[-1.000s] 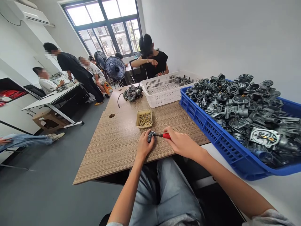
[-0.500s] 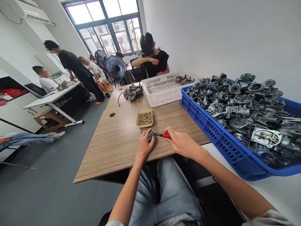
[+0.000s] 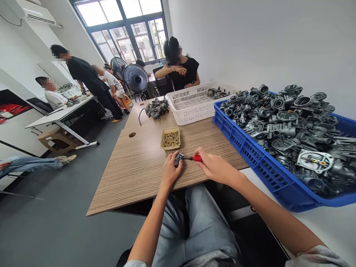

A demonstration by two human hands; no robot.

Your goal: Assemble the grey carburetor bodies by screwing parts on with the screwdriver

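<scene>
Near the front edge of the wood-grain table, my left hand [image 3: 170, 168] is closed around a small grey metal carburetor [image 3: 178, 158], resting on or just above the tabletop. My right hand [image 3: 213, 166] grips the red handle of a screwdriver [image 3: 197, 158]. Its dark shaft points left and meets the right side of the carburetor; the exact contact at the tip is too small to make out. Just beyond my left hand sits a small beige tray [image 3: 163, 147] holding many brass-coloured small parts.
On my right, a blue crate [image 3: 258, 168] is heaped with carburetors. Behind the tray stands a white basket [image 3: 191, 118] with several metal parts, beside a pile of carburetors [image 3: 156, 108] on the table [image 3: 122, 185]. A co-worker [image 3: 182, 70] sits across; other people and fans are farther left.
Both hands keep their hold on the carburetor and the screwdriver, almost unmoved. The whole view has shifted very slightly.
</scene>
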